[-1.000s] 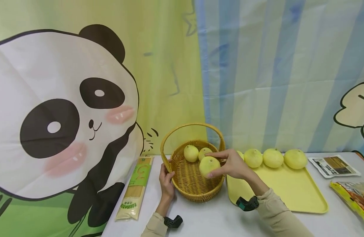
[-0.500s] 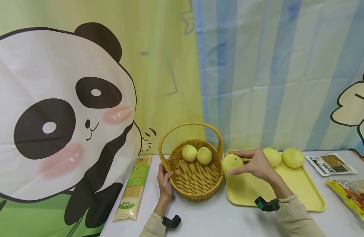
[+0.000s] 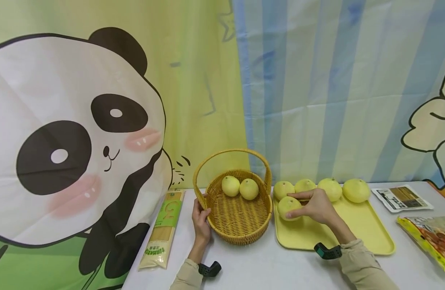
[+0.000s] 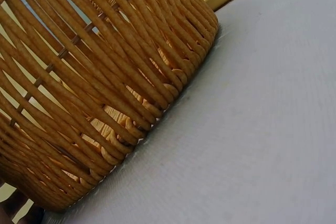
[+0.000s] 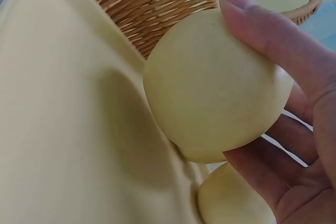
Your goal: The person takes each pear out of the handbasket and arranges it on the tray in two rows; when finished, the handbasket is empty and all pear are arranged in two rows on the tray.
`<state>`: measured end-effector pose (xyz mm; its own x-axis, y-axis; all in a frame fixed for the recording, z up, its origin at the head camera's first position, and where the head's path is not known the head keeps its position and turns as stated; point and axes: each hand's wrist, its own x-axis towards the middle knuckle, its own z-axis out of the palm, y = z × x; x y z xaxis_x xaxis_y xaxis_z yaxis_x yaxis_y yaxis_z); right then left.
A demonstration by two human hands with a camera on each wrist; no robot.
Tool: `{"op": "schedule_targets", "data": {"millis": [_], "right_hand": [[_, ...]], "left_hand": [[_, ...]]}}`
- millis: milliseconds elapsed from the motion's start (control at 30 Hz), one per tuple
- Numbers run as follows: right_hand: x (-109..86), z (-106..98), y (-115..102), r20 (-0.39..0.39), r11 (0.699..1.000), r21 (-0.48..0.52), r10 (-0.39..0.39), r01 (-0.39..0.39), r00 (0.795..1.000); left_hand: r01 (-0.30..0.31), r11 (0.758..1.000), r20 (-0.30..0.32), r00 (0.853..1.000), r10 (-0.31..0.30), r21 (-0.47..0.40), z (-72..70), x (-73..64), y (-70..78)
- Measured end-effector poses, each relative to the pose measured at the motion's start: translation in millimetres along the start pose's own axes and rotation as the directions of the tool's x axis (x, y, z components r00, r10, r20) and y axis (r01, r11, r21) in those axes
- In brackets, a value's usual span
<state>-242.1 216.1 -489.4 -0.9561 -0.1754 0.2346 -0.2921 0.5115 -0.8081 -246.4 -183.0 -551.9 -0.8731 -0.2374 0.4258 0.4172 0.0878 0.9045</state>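
Between the thumb and fingers of my right hand (image 3: 318,206) is a pale yellow grapefruit (image 3: 288,208), held over the left part of a yellow tray (image 3: 352,229). In the right wrist view a shadow lies on the tray beside the fruit; whether the two touch, I cannot tell. More grapefruits (image 3: 356,190) stand in a row along the tray's back edge. My left hand (image 3: 201,222) grips the left side of a wicker basket (image 3: 240,225) at the foot of its handle. Two grapefruits (image 3: 230,186) sit at the back of the basket. The left wrist view mostly shows the basket's woven wall (image 4: 105,87).
A packet of noodles (image 3: 162,229) lies left of the basket. To the right of the tray are a flat vacuum-sealed pack (image 3: 403,198) and a yellow-edged food bag (image 3: 430,239). A curtain with a printed panda (image 3: 63,96) hangs behind the white table (image 3: 251,266).
My right hand has carried the grapefruit rightward from over the basket, then lowered it over the tray's left part. My left hand keeps its grip on the basket.
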Motion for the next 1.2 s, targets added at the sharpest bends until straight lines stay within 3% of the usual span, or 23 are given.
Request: {"op": "schedule_targets", "data": {"millis": [333, 567, 700, 967, 1200], "right_hand": [[4.1, 9.7, 11.9, 0.004, 1.0, 0.008, -0.002, 0.002, 1.0], [4.4, 13.4, 12.8, 0.005, 0.997, -0.058, -0.054, 0.055, 0.999], [3.4, 14.5, 7.3, 0.021, 0.992, -0.087, -0.093, 0.094, 0.995], [-0.8, 3.4, -6.8, 0.088, 0.947, -0.268, -0.156, 0.175, 0.984], [-2.3, -9.1, -25.2, 0.157, 0.939, -0.284, -0.154, 0.194, 0.975]], "left_hand": [[0.001, 1.0, -0.014, 1.0, -0.001, -0.003, -2.3, 0.9, -0.1], [0.007, 1.0, -0.025, 1.0, -0.007, -0.009, -4.2, -0.4, 1.6], [0.006, 1.0, -0.028, 1.0, -0.006, -0.006, -5.1, -1.5, 1.1], [-0.006, 1.0, -0.026, 1.0, 0.006, -0.012, -2.4, -3.0, 4.1], [0.008, 0.999, -0.009, 1.0, -0.008, -0.042, 1.6, -1.7, 6.3]]}}
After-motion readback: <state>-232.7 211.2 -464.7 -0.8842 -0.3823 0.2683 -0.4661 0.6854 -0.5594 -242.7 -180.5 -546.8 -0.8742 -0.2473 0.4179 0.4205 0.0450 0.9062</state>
